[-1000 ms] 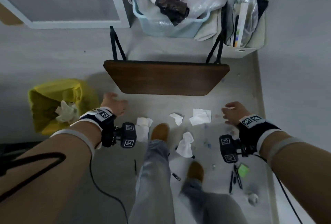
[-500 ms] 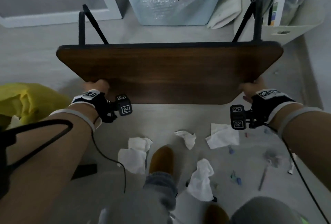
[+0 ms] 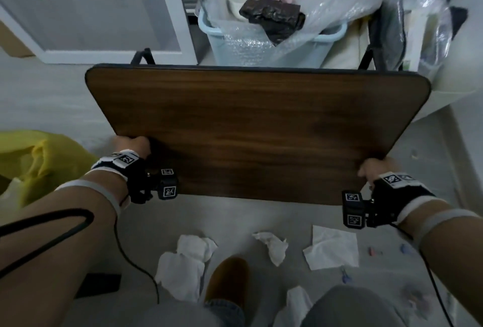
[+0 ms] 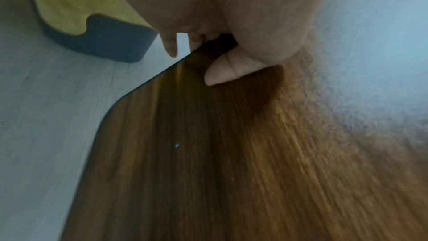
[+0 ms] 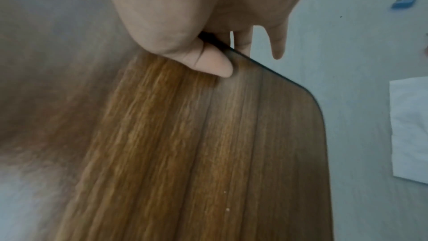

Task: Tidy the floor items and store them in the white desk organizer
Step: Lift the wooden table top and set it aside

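Note:
A small table with a dark wood-grain top (image 3: 256, 128) is tilted, its top facing me. My left hand (image 3: 133, 143) grips its near left corner, thumb (image 4: 222, 74) on the top and fingers curled under the edge. My right hand (image 3: 373, 167) grips the near right corner the same way, thumb (image 5: 213, 65) on the wood (image 5: 208, 153). Crumpled white tissues (image 3: 183, 266) (image 3: 271, 245) and a flat tissue (image 3: 332, 248) lie on the grey floor in front of my feet, with small blue clips (image 3: 345, 274) (image 5: 404, 3). A white container (image 3: 449, 96) stands behind the table's right corner, mostly hidden.
A bin lined with a yellow bag (image 3: 34, 164) stands at the left, close to my left arm. Behind the table are a light-blue basket (image 3: 261, 44) full of plastic bags and a white-framed door. My brown shoe (image 3: 227, 279) stands among the tissues. A wall runs along the right.
Both hands went from hovering over the floor to gripping the table's near corners. The tabletop has since risen and tipped, showing more of its surface.

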### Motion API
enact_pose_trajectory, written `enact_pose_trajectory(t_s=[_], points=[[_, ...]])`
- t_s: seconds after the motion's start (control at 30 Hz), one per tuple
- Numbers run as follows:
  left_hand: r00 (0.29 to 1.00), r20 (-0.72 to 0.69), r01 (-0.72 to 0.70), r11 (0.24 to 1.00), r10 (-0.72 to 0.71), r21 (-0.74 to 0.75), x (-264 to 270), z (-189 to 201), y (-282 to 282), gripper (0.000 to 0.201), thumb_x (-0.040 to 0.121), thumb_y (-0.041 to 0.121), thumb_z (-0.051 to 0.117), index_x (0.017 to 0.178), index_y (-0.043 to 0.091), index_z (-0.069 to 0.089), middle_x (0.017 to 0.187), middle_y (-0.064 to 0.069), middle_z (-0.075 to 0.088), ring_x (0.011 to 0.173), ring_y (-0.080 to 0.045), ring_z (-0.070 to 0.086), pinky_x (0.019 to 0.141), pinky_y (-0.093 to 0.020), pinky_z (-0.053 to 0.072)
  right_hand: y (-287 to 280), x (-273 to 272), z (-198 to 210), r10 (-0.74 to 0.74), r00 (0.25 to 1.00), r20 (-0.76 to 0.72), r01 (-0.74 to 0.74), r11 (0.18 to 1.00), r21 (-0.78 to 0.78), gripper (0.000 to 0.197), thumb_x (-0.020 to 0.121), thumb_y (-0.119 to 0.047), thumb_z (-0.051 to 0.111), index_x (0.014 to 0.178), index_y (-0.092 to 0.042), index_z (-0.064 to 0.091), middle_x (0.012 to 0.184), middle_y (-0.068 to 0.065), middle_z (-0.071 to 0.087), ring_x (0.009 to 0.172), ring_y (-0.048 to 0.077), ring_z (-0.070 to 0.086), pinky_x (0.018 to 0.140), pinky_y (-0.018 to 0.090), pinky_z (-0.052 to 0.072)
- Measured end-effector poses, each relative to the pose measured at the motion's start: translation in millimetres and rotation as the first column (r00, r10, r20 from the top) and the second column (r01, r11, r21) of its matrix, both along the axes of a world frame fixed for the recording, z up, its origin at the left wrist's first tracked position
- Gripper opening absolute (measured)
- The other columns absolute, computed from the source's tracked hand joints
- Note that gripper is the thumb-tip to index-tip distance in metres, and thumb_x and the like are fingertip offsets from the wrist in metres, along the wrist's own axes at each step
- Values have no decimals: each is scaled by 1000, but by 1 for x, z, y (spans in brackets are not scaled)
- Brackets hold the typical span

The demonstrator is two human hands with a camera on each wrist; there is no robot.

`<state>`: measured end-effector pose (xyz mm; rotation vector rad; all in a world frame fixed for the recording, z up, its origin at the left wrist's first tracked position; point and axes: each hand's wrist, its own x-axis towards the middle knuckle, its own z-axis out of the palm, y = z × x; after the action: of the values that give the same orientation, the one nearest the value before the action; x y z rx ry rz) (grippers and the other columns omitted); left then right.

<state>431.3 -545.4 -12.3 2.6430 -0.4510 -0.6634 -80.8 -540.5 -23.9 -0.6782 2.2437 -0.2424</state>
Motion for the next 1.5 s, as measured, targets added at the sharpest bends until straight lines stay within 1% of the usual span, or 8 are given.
enact_pose_trajectory(t_s=[0.1, 0.3, 0.57, 0.87, 1.07, 1.17, 1.33, 1.5], points=[[999, -47, 19, 998, -21, -54, 19, 28, 0, 54, 87, 6, 47, 138, -10, 36, 136, -30, 51, 120, -46, 54, 101, -54, 45, -10, 14, 29, 37, 999, 13, -36, 998, -58, 32, 79, -1, 61, 109, 10, 58, 122, 24, 59, 103, 42, 57, 76, 40, 42], [992, -60, 104, 986, -113, -131, 30, 67, -4, 56, 76, 25, 62, 124, 6, 42, 117, -24, 59, 105, -44, 60, 98, -53, 49, -35, 25, 71, 107, 991, 83, -81, 959, -273, 30, 85, -22, 55, 111, -6, 56, 104, 16, 56, 89, 33, 52, 78, 39, 40], [928, -24, 360, 909, -373, -210, 36, 49, -16, 71, 77, 40, 80, 134, 8, 51, 128, -16, 64, 114, -36, 62, 102, -47, 48, -63, 32, 64, 197, 980, -24, -194, 932, -307, 55, 88, -31, 65, 134, -6, 50, 128, 17, 59, 110, 39, 57, 96, 44, 45], [988, -18, 154, 985, -156, -75, 20, 37, 7, 109, 63, 76, 71, 138, 4, 39, 135, -23, 56, 117, -43, 57, 103, -51, 44, -54, 34, 50, 181, 972, -149, -212, 950, -230, 88, 81, -64, 59, 138, 0, 41, 135, 25, 54, 117, 43, 55, 100, 47, 43], [1000, -14, 21, 988, -19, 152, -5, 17, 8, 110, 86, 82, 18, 147, -8, 33, 146, -29, 45, 127, -46, 50, 110, -52, 36, -40, 46, 58, 178, 974, -138, -194, 973, -120, 75, 98, -57, 36, 142, 4, 41, 141, 31, 46, 126, 42, 48, 104, 43, 35], [999, -13, 37, 976, -35, 216, -16, 14, -2, 103, 91, 75, 13, 142, -11, 38, 141, -29, 50, 122, -47, 53, 105, -52, 40, -51, 32, 58, 166, 978, -122, -183, 973, -143, 84, 91, -60, 51, 141, 6, 39, 141, 28, 48, 125, 42, 50, 102, 44, 38], [994, -112, 18, 995, -7, 94, -35, 18, -6, 83, 97, 60, 19, 137, -6, 47, 136, -29, 53, 120, -46, 54, 106, -50, 41, -44, 10, 48, 266, 964, -9, -255, 911, -324, 58, 88, -45, 64, 132, -9, 54, 129, 13, 62, 113, 34, 59, 86, 31, 41], [901, -417, -188, 973, 118, -132, -67, 4, 3, 80, 91, 71, 28, 119, 2, 58, 105, -18, 70, 90, -34, 71, 86, -49, 57, -22, -1, 37, 202, 968, 147, -115, 883, -455, 55, 92, -39, 63, 137, -11, 50, 130, 8, 59, 119, 28, 56, 97, 35, 45]])
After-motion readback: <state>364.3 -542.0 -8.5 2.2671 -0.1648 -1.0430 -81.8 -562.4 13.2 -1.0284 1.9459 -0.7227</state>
